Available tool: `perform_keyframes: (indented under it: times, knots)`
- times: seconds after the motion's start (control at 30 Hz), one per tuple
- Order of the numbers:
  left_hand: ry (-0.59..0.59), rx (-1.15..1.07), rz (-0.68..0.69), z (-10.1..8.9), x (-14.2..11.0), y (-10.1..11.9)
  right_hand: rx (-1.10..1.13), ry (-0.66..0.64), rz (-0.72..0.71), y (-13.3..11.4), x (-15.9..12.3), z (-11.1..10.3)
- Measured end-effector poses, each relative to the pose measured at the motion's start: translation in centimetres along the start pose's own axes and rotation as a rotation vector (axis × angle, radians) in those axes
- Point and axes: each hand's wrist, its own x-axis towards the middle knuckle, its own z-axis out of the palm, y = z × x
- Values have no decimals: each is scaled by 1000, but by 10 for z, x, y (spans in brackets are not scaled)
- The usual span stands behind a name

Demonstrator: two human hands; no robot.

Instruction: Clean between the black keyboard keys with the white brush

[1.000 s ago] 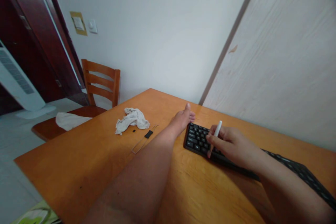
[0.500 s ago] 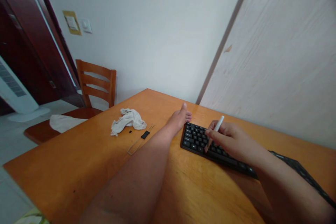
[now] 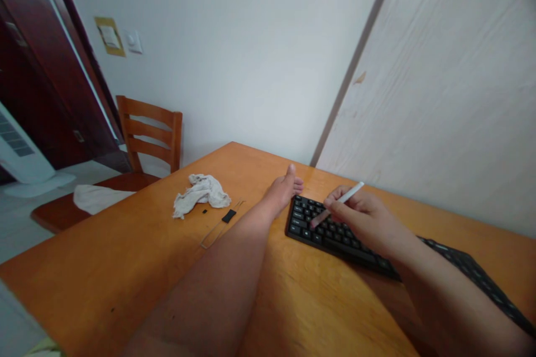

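Note:
A black keyboard lies at a slant on the wooden table. My left hand rests at its far left corner, thumb raised and fingers stretched along the edge. The forearm crosses the middle of the table. My right hand is over the keys, pinching a slim white-handled brush between thumb and fingers. The brush slants down to the left, its pinkish-brown tip at the keys near the left end. The right hand and forearm cover part of the keyboard's right side.
Left of my forearm lie a wire keycap puller with a black grip, a small black keycap and a crumpled whitish cloth. Another long black item, keyboard-like, lies at right. A wooden chair stands beyond the table's left edge.
The brush has gone from steep to a flatter slant, its tip moving left and up across the keys. My left hand keeps its place. The whole view has shifted slightly.

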Motion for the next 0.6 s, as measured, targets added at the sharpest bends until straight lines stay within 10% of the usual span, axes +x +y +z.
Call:
perform_keyframes:
  times: [0.27,0.6]
  knots:
    - [-1,20,8,-1,1,0,20,-11,-61,2,4,27]
    - [-9,13,-13,-2,7,-3,-218,28,20,8,3,-4]
